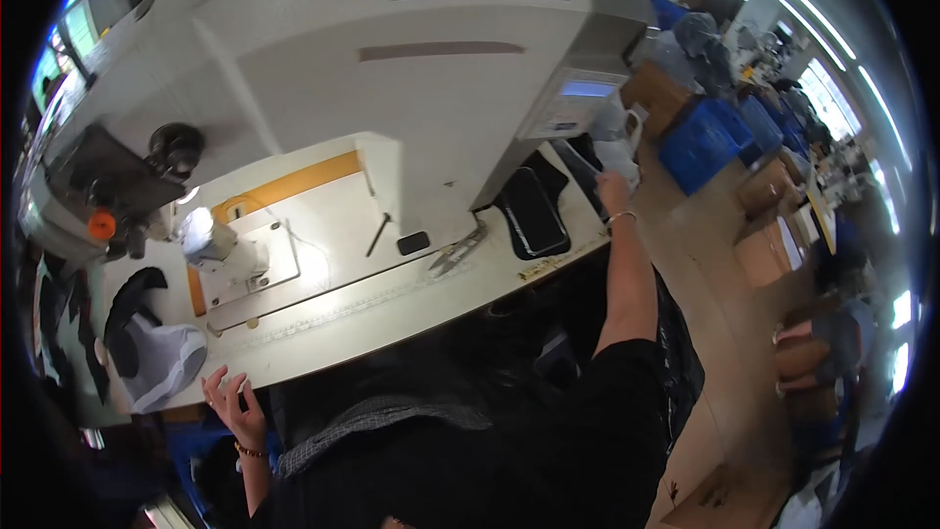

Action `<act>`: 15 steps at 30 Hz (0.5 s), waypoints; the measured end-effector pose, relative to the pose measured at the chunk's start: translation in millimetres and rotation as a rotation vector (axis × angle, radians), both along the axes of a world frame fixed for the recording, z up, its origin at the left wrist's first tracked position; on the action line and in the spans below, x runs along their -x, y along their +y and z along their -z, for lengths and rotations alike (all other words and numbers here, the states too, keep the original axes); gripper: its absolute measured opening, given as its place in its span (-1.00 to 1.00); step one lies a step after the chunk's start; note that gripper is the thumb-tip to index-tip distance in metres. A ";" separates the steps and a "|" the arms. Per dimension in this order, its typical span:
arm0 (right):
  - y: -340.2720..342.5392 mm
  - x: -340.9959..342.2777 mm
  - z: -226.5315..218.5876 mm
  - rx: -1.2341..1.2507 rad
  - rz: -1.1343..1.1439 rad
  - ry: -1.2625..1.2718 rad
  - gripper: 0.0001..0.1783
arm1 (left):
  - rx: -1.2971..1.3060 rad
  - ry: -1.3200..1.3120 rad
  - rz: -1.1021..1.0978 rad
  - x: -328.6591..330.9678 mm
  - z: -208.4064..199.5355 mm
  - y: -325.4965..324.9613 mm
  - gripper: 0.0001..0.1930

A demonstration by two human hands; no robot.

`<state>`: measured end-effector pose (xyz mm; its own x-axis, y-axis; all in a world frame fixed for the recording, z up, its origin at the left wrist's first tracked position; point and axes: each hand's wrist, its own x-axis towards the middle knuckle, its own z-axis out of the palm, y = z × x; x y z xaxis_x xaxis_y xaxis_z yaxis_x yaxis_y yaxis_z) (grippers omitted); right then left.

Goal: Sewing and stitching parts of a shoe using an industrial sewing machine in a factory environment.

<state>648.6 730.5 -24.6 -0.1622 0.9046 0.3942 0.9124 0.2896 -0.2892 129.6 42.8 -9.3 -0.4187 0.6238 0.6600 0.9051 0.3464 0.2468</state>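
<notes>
My left hand [233, 405] hangs just off the table's front edge at the left, fingers spread, holding nothing. Close to it lies a white and black shoe-upper-like fabric piece [168, 358], not touched by the fingers. My right arm stretches to the table's far right end. There my right hand [615, 194] has its fingers drawn together beside a pale plastic bag [619, 149] and a dark flat strip [578, 171]; what they hold is too small to make out. Left of that hand a shiny black phone-like slab [537, 214] lies on a black piece.
A large white sewing machine [431, 88] overhangs the table [323, 318]; its lit head stands over a metal plate [257, 274] at left. Metal thread snips [458, 251], a small black rectangle [413, 243] and a thin dark tool [379, 234] lie midtable. Blue crates [703, 145] stand right.
</notes>
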 end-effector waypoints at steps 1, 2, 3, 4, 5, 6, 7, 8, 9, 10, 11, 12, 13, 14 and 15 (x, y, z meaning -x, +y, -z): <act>-0.1 2.2 2.9 0.061 0.021 -0.085 -0.68 | 0.005 0.007 -0.007 -0.8 -2.3 0.5 -0.80; -1.4 4.1 2.9 0.086 0.065 -0.020 -0.66 | 0.009 -0.019 -0.020 -1.0 -5.2 0.0 -0.78; -2.3 6.0 -0.6 0.090 0.073 -0.024 -0.65 | 0.018 -0.012 -0.028 -1.0 -7.9 0.8 -0.77; -3.7 8.9 -5.4 0.112 0.089 -0.037 -0.65 | 0.025 -0.007 -0.029 -1.0 -10.5 1.2 -0.76; -3.6 9.8 -14.5 0.283 0.145 0.014 -0.62 | 0.023 -0.008 -0.043 -1.5 -12.7 1.5 -0.76; -5.4 15.0 -19.5 0.262 0.109 -0.023 -0.57 | 0.018 -0.013 -0.046 -1.8 -13.9 2.7 -0.76; -8.0 16.8 -24.9 0.203 0.090 -0.028 -0.50 | 0.011 -0.022 -0.036 -2.8 -14.4 3.8 -0.77; -12.6 14.8 -29.6 0.151 0.107 -0.046 -0.41 | 0.010 -0.016 -0.041 -3.5 -14.0 5.8 -0.77; -11.9 17.8 -33.6 0.200 0.145 -0.099 -0.17 | 0.011 -0.012 -0.039 -4.9 -13.7 6.2 -0.78; -14.3 16.9 -35.4 0.187 0.127 -0.073 -0.11 | 0.011 -0.001 -0.034 -5.5 -12.8 7.6 -0.78; -14.0 16.2 -37.1 0.184 0.100 -0.089 -0.06 | 0.021 0.004 -0.036 -6.6 -12.1 8.0 -0.80; -14.5 13.3 -37.4 0.178 0.073 -0.089 -0.03 | 0.015 0.015 -0.018 -7.2 -11.2 8.3 -0.81; -12.9 10.9 -37.5 0.195 0.048 -0.079 0.00 | 0.026 0.004 -0.020 -7.6 -10.7 8.1 -0.81; -10.2 8.2 -37.2 0.217 0.021 -0.076 0.03 | 0.026 0.021 -0.011 -7.4 -10.3 7.7 -0.82; -7.6 4.9 -36.3 0.261 0.013 -0.084 0.00 | 0.029 0.016 -0.009 -7.0 -9.8 7.4 -0.82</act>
